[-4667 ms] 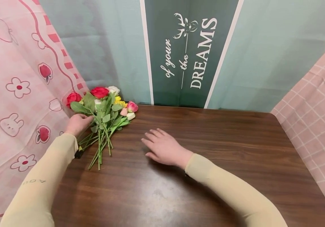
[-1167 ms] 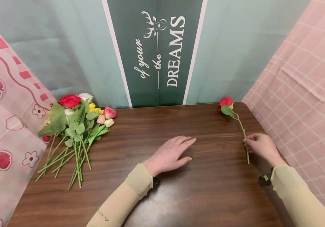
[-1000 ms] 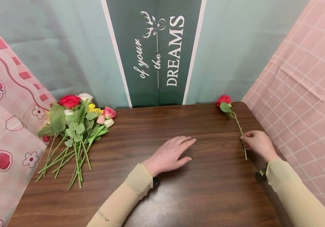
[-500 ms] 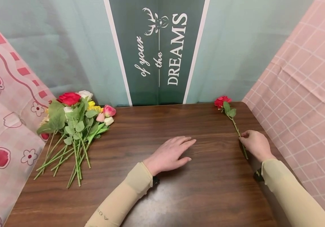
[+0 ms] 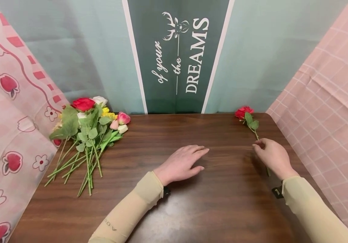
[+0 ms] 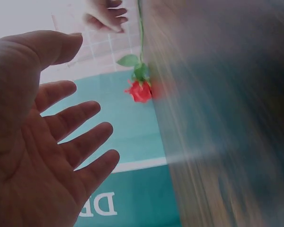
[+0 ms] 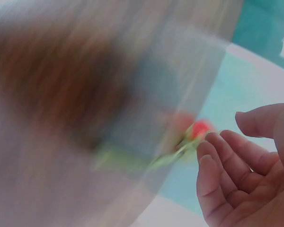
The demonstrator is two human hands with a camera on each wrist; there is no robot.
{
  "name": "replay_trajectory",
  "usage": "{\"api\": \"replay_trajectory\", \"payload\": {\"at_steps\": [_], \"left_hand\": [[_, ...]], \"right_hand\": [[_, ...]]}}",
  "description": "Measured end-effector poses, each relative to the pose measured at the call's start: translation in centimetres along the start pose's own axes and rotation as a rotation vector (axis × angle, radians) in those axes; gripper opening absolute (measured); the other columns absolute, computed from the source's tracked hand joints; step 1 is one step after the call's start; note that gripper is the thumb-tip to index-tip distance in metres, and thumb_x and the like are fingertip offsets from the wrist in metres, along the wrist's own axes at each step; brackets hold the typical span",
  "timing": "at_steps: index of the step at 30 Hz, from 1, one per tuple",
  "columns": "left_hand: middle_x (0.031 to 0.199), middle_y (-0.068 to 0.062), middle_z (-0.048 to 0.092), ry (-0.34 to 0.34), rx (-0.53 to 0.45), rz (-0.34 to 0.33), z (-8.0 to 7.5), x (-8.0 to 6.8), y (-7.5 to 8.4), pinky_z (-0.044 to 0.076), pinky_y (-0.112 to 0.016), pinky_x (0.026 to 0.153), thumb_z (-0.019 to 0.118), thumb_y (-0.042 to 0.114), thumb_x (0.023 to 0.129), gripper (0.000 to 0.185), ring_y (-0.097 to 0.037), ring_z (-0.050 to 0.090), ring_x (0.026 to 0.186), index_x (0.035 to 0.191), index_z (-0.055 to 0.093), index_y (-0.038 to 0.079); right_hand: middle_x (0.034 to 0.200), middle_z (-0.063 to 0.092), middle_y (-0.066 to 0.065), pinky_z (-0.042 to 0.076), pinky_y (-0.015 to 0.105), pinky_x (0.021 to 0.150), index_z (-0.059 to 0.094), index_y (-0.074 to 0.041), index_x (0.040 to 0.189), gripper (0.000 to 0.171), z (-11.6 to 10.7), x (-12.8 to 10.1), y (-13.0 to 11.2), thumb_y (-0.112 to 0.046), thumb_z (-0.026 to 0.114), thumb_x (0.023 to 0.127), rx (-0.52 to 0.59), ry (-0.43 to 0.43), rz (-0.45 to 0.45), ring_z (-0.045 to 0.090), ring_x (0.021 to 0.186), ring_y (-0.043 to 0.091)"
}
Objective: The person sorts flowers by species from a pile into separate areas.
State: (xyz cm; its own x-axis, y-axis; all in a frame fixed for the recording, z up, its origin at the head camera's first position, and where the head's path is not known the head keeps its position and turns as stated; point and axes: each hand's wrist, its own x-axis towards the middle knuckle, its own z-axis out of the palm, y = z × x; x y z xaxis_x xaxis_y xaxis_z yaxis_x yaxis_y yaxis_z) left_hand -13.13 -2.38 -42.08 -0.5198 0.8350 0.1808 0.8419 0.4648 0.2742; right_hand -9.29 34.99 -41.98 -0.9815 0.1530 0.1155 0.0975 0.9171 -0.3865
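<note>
Right hand: the right hand sits at the right of the head view over the stem of the single rose; in the right wrist view its fingers are loosely curved with nothing between them, so it looks released, touching the stem at most
Left hand: the left hand lies flat, palm down, fingers straight, at the middle of the wooden table, holding nothing
Single rose: lying on the table at the upper right, bloom at the far edge by the green backdrop, stem running down under the right hand
Bunch: the bunch of flowers lies at the upper left, well apart from both hands, stems fanned toward the near edge
Risk: the bloom is right at the table's far right corner; a brush from the hand as it lifts could roll the stem and tip the rose off the edge
Risk at the bunch: leaves and stems are tangled, so drawing one could drag its neighbours
</note>
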Motion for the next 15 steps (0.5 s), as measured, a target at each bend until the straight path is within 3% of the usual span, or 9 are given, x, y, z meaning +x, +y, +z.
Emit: {"api": "replay_trajectory", "payload": {"at_steps": [3,7,11,15], "left_hand": [[0.156,-0.006,0.046,0.007,0.026,-0.056,-0.7,-0.8,-1.6,0.030,-0.041,0.120,0.059,0.039,0.103,0.061,-0.024,0.041,0.144,0.157,0.042,0.016],[0.150,-0.008,0.054,0.055,0.070,-0.188,-2.0,-3.0,-5.4,0.035,-0.046,0.116,0.061,0.036,0.102,0.054,-0.027,0.048,0.138,0.150,0.052,0.014],[0.139,-0.010,0.062,0.129,0.120,-0.367,-4.0,-6.6,-9.9,0.041,-0.051,0.111,0.062,0.031,0.101,0.044,-0.031,0.056,0.129,0.140,0.061,0.010],[0.126,-0.014,0.068,0.217,0.151,-0.522,-6.6,-11.4,-13.7,0.050,-0.054,0.097,0.063,0.025,0.100,0.036,-0.036,0.064,0.113,0.130,0.068,0.007]], "right_hand": [[0.109,0.072,0.018,0.050,0.059,0.078,0.072,-0.003,0.116,0.035,0.6,-0.1,-2.7,-0.032,0.058,0.103,0.019,0.004,-0.082,0.067,0.095,0.038],[0.113,0.071,0.019,0.049,0.061,0.085,0.072,-0.004,0.118,0.032,2.3,0.1,-6.6,-0.030,0.062,0.102,0.040,0.011,-0.208,0.066,0.102,0.040],[0.119,0.070,0.017,0.049,0.059,0.094,0.071,-0.005,0.122,0.032,4.8,0.4,-10.8,-0.027,0.065,0.100,0.041,-0.022,-0.315,0.063,0.112,0.040],[0.120,0.070,0.012,0.049,0.052,0.099,0.071,-0.007,0.123,0.032,7.6,0.4,-15.6,-0.028,0.066,0.099,0.035,-0.076,-0.423,0.063,0.114,0.033]]}}
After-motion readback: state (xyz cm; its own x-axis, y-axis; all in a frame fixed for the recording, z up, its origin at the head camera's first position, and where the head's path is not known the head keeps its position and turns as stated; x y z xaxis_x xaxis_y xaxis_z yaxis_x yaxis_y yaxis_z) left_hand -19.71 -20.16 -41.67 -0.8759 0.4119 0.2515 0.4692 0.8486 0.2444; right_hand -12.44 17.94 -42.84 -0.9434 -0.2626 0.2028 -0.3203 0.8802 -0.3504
